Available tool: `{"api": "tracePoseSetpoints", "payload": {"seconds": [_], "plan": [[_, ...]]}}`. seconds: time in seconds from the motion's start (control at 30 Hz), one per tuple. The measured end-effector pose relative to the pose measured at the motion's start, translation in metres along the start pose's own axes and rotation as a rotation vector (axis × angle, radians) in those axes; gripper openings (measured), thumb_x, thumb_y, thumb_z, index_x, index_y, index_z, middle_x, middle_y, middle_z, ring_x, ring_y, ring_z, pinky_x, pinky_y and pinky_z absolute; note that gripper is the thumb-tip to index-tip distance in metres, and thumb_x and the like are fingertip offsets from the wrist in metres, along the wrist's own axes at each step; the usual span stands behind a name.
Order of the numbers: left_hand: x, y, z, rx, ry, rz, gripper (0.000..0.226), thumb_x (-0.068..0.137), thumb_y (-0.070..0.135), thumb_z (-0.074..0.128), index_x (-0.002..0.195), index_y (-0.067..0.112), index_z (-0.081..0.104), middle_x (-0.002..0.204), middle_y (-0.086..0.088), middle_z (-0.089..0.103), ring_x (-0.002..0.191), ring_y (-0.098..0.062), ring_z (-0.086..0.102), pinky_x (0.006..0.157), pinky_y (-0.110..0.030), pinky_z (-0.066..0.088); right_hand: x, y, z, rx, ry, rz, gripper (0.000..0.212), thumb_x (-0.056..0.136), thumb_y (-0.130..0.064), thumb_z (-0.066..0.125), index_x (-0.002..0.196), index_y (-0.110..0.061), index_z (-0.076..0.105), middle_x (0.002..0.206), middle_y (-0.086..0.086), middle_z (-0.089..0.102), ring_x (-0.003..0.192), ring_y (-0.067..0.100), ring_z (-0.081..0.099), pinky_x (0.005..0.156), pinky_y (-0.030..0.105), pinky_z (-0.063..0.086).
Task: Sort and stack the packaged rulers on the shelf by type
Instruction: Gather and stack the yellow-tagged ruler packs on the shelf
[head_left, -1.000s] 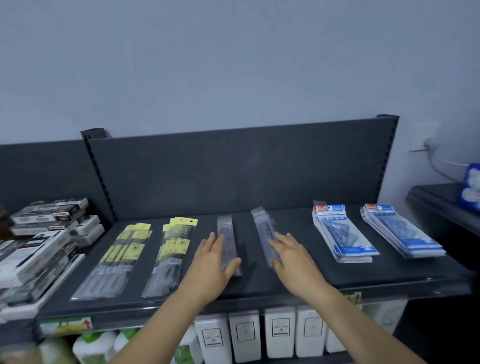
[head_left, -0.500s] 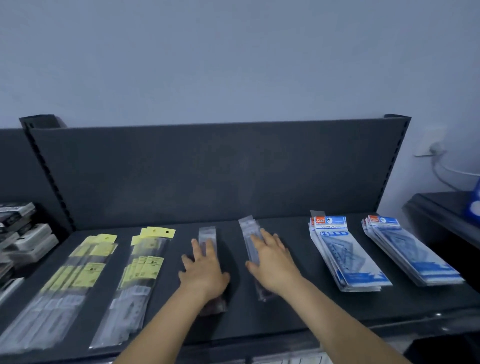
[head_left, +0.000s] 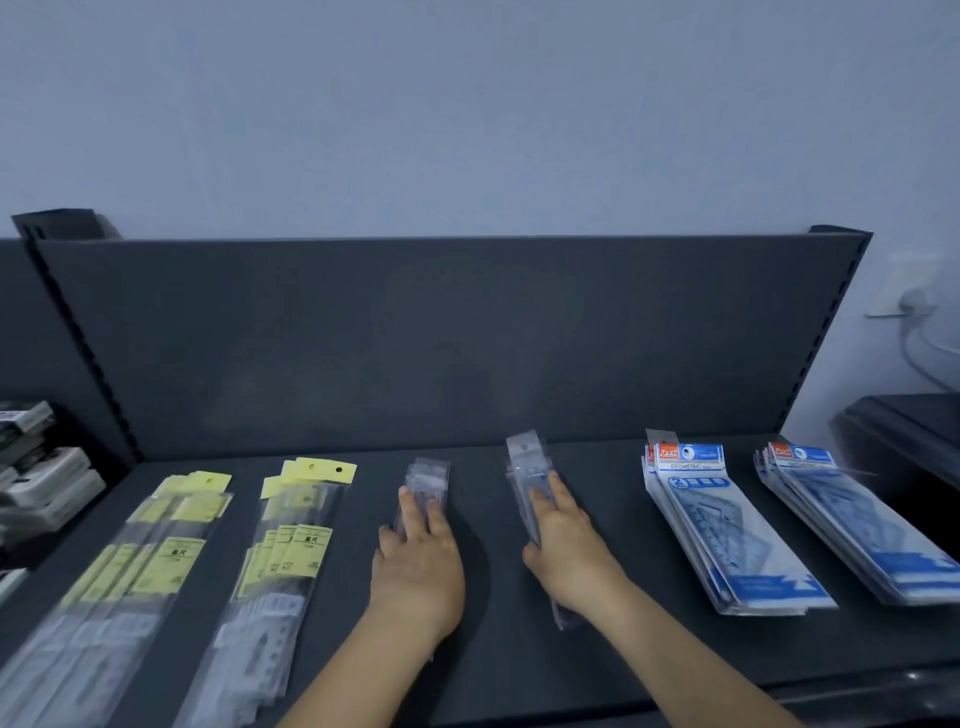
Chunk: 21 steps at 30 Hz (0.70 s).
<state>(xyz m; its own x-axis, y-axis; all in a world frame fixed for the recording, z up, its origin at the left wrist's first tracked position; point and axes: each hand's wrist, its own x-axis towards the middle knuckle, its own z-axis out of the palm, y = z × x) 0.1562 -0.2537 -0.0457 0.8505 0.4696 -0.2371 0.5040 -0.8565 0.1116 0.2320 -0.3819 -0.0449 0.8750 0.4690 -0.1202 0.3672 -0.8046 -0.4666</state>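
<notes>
While the left grip lies flat, fingers straight, on one clear ruler pack, the right grip (equally flat) presses a second pack.

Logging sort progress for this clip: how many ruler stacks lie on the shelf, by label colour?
Yellow-label stacks: 2
Clear stacks: 2
Blue-label stacks: 2
Total: 6
</notes>
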Motion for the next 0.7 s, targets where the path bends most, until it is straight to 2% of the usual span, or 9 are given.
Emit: {"api": "tracePoseSetpoints", "payload": {"seconds": [0.13,0.3,0.43,0.57,0.7], "plan": [[-0.002,-0.001,0.0,-0.017,0.008,-0.017,0.08,0.092,0.002,0.041,0.148,0.006,-0.016,0.153,-0.019,-0.028,0.143,-0.042,0.007,0.115,-0.04,0.025,-0.002,0.006,-0.004,0.067,0.02,-0.006,0.069,0.092,-0.014,0.048,0.152,-0.021,0.014,0.161,-0.005,-0.006,0.145,0.022,0.017,0.113,0.031,0.026],[-0.005,0.002,0.007,-0.04,0.035,-0.01,0.069,0.1,0.029,0.031,0.15,0.011,-0.012,0.155,-0.013,-0.025,0.145,-0.04,0.0,0.117,-0.043,0.017,-0.006,0.01,-0.001,0.104,-0.013,-0.023,0.066,0.094,-0.017,0.044,0.153,-0.021,0.014,0.161,-0.006,-0.009,0.147,0.019,0.013,0.116,0.032,0.021],[-0.007,0.005,0.013,0.016,0.071,-0.016,0.075,0.099,0.022,0.039,0.15,0.011,-0.015,0.155,-0.013,-0.027,0.145,-0.04,-0.006,0.118,-0.046,0.013,-0.009,0.013,-0.004,0.112,-0.043,-0.044,0.068,0.093,-0.018,0.047,0.153,-0.021,0.014,0.16,-0.007,-0.009,0.147,0.018,0.012,0.116,0.032,0.022],[-0.009,0.008,0.014,0.048,0.074,-0.031,0.073,0.1,0.024,0.037,0.149,0.013,-0.015,0.155,-0.011,-0.026,0.144,-0.039,-0.01,0.118,-0.048,0.012,-0.009,0.019,-0.011,0.129,-0.046,-0.05,0.073,0.09,-0.021,0.054,0.152,-0.021,0.015,0.161,-0.004,-0.005,0.147,0.019,0.01,0.117,0.031,0.02],[-0.011,0.013,0.014,0.047,0.062,-0.041,0.06,0.103,0.036,0.019,0.15,0.016,-0.014,0.156,-0.006,-0.026,0.145,-0.038,-0.012,0.117,-0.05,0.01,-0.013,0.021,-0.011,0.081,-0.067,-0.084,0.071,0.094,-0.026,0.052,0.153,-0.022,0.013,0.161,-0.003,-0.008,0.148,0.022,0.0,0.119,0.033,0.013]]}}
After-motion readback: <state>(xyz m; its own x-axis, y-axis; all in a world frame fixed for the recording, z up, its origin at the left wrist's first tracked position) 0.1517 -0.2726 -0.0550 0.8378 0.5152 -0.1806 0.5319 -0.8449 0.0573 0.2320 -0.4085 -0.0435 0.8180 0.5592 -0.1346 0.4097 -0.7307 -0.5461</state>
